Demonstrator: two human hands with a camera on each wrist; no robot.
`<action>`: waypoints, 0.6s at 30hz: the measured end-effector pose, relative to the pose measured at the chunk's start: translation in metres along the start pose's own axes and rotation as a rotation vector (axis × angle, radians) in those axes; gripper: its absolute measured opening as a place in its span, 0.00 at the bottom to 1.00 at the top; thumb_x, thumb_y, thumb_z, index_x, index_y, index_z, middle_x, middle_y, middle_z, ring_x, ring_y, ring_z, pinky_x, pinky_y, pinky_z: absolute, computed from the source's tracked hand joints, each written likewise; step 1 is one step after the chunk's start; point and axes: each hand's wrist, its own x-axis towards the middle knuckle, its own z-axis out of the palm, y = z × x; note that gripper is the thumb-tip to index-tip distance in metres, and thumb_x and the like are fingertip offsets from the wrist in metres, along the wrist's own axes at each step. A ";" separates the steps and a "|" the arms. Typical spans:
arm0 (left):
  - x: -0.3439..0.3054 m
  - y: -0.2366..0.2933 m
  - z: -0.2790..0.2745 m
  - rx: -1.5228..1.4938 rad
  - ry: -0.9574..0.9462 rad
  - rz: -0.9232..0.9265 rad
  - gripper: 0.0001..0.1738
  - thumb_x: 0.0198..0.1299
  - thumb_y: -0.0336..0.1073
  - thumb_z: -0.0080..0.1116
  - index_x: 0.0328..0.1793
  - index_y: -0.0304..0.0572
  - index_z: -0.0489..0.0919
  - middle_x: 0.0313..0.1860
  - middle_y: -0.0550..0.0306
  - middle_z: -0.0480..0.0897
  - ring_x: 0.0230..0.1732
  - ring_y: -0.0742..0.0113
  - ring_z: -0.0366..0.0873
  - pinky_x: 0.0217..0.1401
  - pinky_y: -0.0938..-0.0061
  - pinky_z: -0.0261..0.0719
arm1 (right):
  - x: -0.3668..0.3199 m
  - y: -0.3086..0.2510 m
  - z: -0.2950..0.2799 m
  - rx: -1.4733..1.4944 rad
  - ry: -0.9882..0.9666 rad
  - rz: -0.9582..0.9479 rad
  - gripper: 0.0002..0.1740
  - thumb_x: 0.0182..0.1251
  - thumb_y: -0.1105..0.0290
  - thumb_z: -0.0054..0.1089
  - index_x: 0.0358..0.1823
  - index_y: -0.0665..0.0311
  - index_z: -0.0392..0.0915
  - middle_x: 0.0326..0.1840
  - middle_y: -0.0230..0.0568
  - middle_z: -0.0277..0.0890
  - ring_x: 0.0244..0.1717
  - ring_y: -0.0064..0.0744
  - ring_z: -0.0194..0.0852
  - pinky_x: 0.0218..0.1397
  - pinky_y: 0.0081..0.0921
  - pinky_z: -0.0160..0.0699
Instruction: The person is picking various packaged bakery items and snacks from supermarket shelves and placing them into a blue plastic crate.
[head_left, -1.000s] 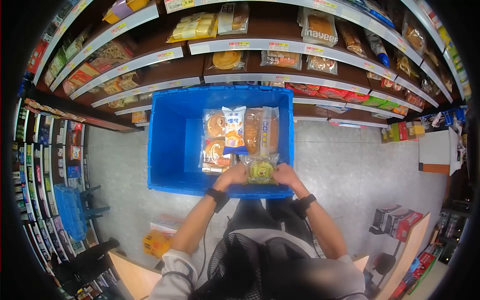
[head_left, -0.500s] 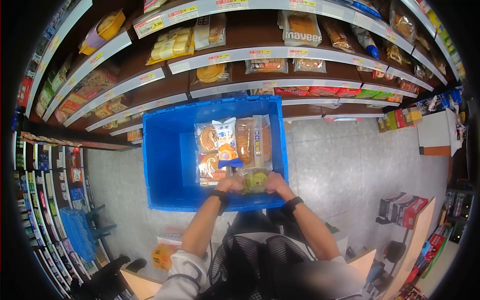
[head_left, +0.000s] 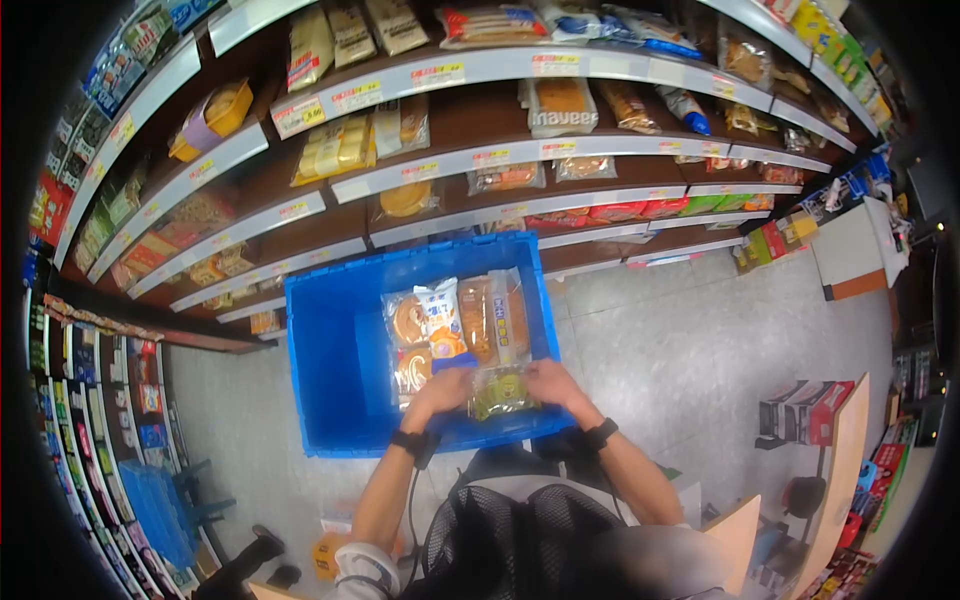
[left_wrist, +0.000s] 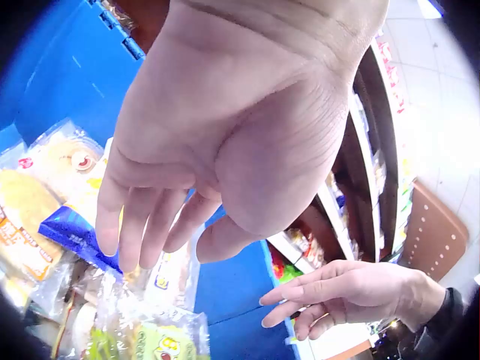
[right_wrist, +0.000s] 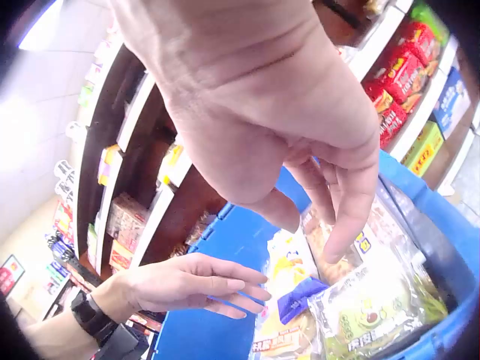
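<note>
A green-labelled clear package lies in the near right part of the blue crate. To its left is the left hand, fingers relaxed and holding nothing in the left wrist view. On the package's right side, the right hand hovers with loosely bent fingers above it in the right wrist view; nothing is gripped. Beyond the hands lie a white and blue packet, round pastries in clear wrap and long brown breads.
Shelves of packaged bread curve along the far side of the crate. A blue folded item stands on the left. Boxes and a wooden board are on the right. Someone's dark-clothed legs show at lower left.
The hands have let go of the green-labelled package and spread open around it. In the head view the crate and shelves have shifted down, with more upper shelf showing.
</note>
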 end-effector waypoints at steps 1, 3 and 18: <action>-0.006 0.011 -0.009 -0.061 0.080 0.034 0.18 0.62 0.39 0.52 0.49 0.31 0.78 0.43 0.35 0.82 0.46 0.42 0.80 0.49 0.60 0.77 | -0.006 -0.005 -0.005 0.022 0.109 -0.093 0.20 0.57 0.61 0.56 0.42 0.72 0.81 0.34 0.57 0.81 0.38 0.49 0.83 0.45 0.37 0.79; -0.016 0.029 -0.021 -0.034 0.060 0.037 0.19 0.64 0.39 0.51 0.52 0.29 0.77 0.43 0.37 0.82 0.47 0.46 0.81 0.50 0.65 0.78 | -0.022 -0.018 -0.019 0.023 0.146 -0.091 0.20 0.59 0.62 0.57 0.46 0.72 0.80 0.33 0.57 0.81 0.37 0.50 0.82 0.44 0.36 0.79; -0.058 0.099 0.008 -0.466 0.285 0.123 0.15 0.67 0.28 0.50 0.57 0.27 0.74 0.48 0.48 0.82 0.52 0.64 0.80 0.57 0.73 0.77 | -0.101 0.008 -0.064 0.098 0.275 -0.153 0.17 0.63 0.68 0.55 0.49 0.70 0.78 0.40 0.57 0.81 0.38 0.50 0.82 0.42 0.37 0.79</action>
